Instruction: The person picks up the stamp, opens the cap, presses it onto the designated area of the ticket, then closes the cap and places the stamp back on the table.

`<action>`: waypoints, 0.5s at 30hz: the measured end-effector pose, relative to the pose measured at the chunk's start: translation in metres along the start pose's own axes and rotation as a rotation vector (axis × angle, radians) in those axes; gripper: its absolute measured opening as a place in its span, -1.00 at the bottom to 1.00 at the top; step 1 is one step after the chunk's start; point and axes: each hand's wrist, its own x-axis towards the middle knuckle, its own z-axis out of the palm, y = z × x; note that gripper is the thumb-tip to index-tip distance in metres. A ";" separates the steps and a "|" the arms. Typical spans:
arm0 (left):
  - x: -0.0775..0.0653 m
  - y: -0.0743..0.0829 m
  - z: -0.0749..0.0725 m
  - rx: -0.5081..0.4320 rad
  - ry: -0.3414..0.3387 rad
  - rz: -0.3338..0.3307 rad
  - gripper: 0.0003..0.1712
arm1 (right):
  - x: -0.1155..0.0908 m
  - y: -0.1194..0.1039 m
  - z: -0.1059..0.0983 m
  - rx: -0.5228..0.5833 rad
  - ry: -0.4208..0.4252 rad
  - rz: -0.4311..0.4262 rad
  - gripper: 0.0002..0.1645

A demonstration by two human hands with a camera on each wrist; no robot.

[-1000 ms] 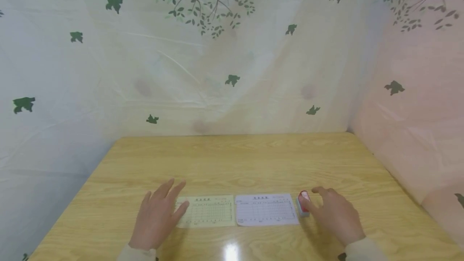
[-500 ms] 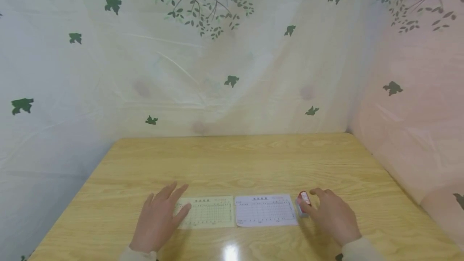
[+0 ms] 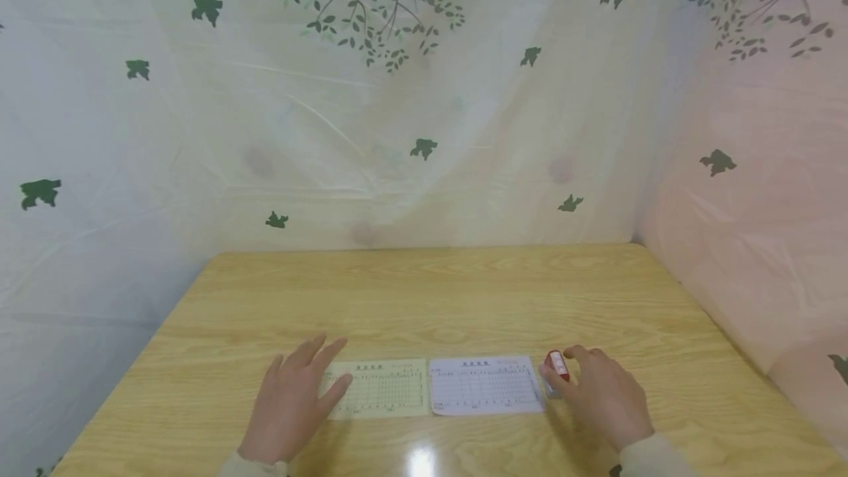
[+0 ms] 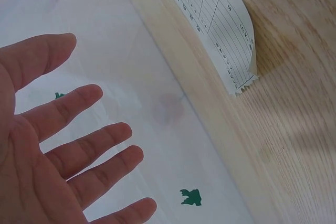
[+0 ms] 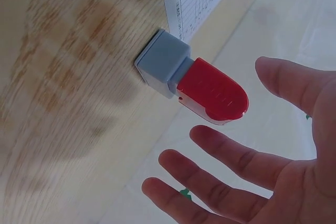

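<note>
A stamp with a red top and grey base (image 3: 559, 365) stands upright on the table, right of the white printed form (image 3: 486, 386). My right hand (image 3: 611, 397) hovers beside it, thumb and fingers spread around the red top. In the right wrist view a gap shows between that hand (image 5: 294, 140) and the stamp (image 5: 212, 90). Left of the white form lies a pale yellow printed form (image 3: 384, 389). My left hand (image 3: 291, 403) is held over its left end, fingers spread and holding nothing. The left wrist view shows the form's ragged, slightly lifted edge (image 4: 231, 51).
The wood-grain table (image 3: 424, 300) reaches back to a pale cloth backdrop (image 3: 371, 131) printed with leaves and green birds. Another cloth side (image 3: 748, 227) hangs along the right edge. A bright light reflection shows near the front of the table.
My right hand has shifted slightly left, bringing the thumb from over the stamp's top to its left side. The left hand has drifted slightly right. The stamp and forms stay in place.
</note>
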 end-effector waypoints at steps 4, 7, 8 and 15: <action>0.000 0.001 0.000 -0.005 0.005 0.006 -0.47 | -0.001 -0.001 0.000 0.005 0.000 0.005 -0.17; -0.001 0.000 0.000 -0.009 0.017 0.013 -0.47 | -0.002 -0.002 0.000 0.010 0.001 0.006 -0.18; -0.001 0.000 0.000 -0.011 0.021 0.016 -0.47 | -0.002 -0.002 0.001 0.013 0.002 0.008 -0.19; -0.001 0.000 0.001 -0.004 0.014 0.012 -0.46 | 0.000 -0.003 0.003 0.026 0.010 0.028 -0.22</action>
